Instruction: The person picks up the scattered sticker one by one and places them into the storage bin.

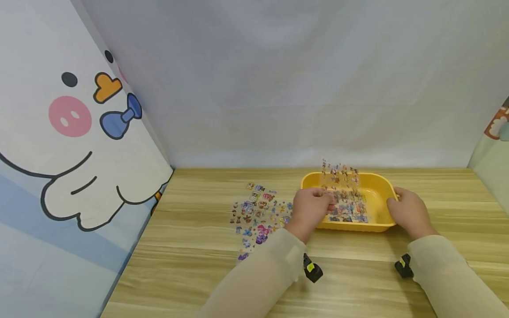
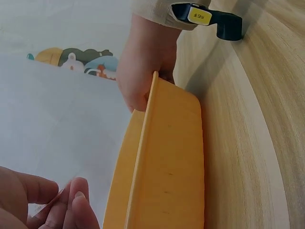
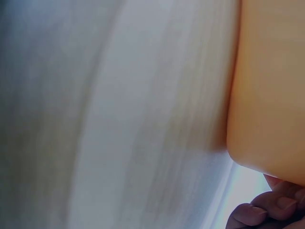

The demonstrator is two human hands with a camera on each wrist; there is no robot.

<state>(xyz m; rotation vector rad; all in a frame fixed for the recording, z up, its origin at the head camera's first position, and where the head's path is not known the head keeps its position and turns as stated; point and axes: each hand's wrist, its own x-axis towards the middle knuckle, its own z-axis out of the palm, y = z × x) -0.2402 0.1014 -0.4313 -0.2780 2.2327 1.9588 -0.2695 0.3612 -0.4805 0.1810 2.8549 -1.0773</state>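
left hand (image 1: 312, 207) pinches glossy clear sticker sheet (image 1: 345, 194) over rounded yellow tray (image 1: 379, 187).

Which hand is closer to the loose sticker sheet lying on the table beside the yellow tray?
Left. The left hand is right beside the sticker sheet; the right hand grips the yellow tray at its far end.
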